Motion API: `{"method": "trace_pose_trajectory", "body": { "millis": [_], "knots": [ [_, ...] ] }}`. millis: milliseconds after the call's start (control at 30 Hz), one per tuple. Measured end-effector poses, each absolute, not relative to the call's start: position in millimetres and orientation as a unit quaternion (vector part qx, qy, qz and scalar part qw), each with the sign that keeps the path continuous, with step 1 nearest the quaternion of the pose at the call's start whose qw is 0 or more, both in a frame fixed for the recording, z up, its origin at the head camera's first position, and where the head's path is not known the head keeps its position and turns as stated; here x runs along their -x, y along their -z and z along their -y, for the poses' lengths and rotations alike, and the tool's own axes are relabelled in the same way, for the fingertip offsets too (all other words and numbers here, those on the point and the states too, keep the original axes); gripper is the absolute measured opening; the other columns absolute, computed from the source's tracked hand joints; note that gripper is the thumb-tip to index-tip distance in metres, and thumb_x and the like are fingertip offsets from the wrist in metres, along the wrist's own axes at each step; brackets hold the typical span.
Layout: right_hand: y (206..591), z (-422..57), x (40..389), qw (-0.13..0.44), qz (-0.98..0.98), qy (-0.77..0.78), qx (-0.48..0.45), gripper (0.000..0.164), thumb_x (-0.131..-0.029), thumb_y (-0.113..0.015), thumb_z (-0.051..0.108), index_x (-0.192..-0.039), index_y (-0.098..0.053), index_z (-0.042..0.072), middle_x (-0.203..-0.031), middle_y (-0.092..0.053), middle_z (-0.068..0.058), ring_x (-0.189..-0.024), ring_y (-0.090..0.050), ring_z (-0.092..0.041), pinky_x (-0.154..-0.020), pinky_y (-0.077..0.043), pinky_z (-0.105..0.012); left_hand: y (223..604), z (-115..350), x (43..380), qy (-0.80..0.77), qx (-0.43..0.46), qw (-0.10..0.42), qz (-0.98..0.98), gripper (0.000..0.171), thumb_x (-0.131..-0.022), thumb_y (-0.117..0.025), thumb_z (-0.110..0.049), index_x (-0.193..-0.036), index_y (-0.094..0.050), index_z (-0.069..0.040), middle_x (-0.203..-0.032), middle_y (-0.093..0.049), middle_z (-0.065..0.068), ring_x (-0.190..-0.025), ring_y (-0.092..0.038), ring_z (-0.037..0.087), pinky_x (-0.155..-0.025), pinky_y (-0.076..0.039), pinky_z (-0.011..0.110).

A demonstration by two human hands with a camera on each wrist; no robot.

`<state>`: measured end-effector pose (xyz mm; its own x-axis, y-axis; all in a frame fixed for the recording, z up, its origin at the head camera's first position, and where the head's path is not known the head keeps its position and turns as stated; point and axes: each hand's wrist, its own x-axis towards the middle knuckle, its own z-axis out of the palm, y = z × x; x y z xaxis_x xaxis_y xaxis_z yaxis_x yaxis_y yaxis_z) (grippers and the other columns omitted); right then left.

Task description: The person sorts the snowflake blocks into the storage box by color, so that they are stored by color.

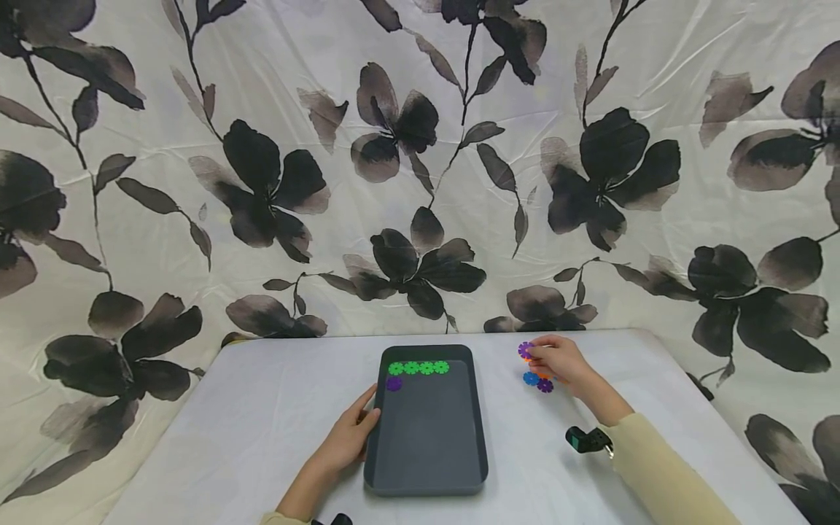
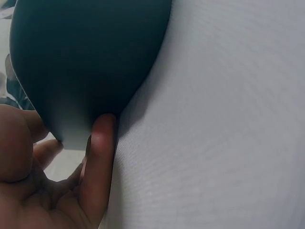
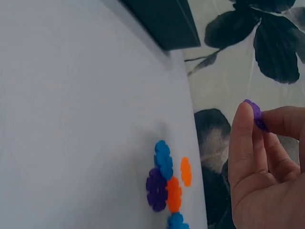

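My left hand (image 1: 345,436) holds the left long side of a dark grey tray (image 1: 433,445); in the left wrist view, fingers (image 2: 101,143) touch the tray's outer wall. Inside the tray, a row of several green flower-shaped discs (image 1: 411,368) lies along the far end, with one purple disc (image 1: 394,383) under its left end. Right of the tray, my right hand (image 1: 563,364) pinches a purple flower-shaped disc (image 3: 258,116) between thumb and fingertip, raised above the table. Below it lie loose blue discs (image 3: 163,160), orange discs (image 3: 174,194) and a dark purple disc (image 3: 157,190).
The white-covered table (image 1: 262,408) stands against a hanging white cloth (image 1: 499,240) with dark flowers. Between the tray and the loose discs lies a strip of table. A dark wrist camera (image 1: 587,440) sits by the right sleeve.
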<state>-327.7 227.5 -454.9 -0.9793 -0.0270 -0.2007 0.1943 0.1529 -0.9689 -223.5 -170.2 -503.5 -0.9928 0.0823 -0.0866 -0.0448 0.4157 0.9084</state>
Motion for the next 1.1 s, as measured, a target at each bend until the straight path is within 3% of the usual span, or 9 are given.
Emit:
{"method": "trace_pose_trajectory", "body": {
  "millis": [333, 1100],
  "knots": [
    [443.4, -206.0, 319.9, 0.127, -0.703, 0.699, -0.035, 0.031, -0.099, -0.057, 0.008, -0.124, -0.049, -0.009, -0.098, -0.062, -0.017, -0.081, -0.067, -0.019, -0.074, -0.055, -0.027, 506.0, 172.2, 224.0, -0.546, -0.019, 0.063, -0.835, 0.053, -0.104, -0.048, -0.025, -0.154, -0.031, -0.02, -0.097, -0.053, 0.012, -0.06, -0.047, 0.018, -0.047, -0.045, 0.033],
    [430.6, -142.4, 332.4, 0.138, -0.693, 0.708, -0.011, 0.03, -0.094, -0.06, 0.0, -0.122, -0.057, -0.01, -0.098, -0.065, -0.016, -0.073, -0.065, -0.014, -0.071, -0.055, -0.025, 505.5, 171.1, 224.0, -0.547, -0.01, 0.064, -0.835, 0.053, -0.104, -0.047, -0.026, -0.154, -0.031, -0.021, -0.099, -0.052, 0.013, -0.065, -0.049, 0.02, -0.049, -0.046, 0.034]
  ]
}}
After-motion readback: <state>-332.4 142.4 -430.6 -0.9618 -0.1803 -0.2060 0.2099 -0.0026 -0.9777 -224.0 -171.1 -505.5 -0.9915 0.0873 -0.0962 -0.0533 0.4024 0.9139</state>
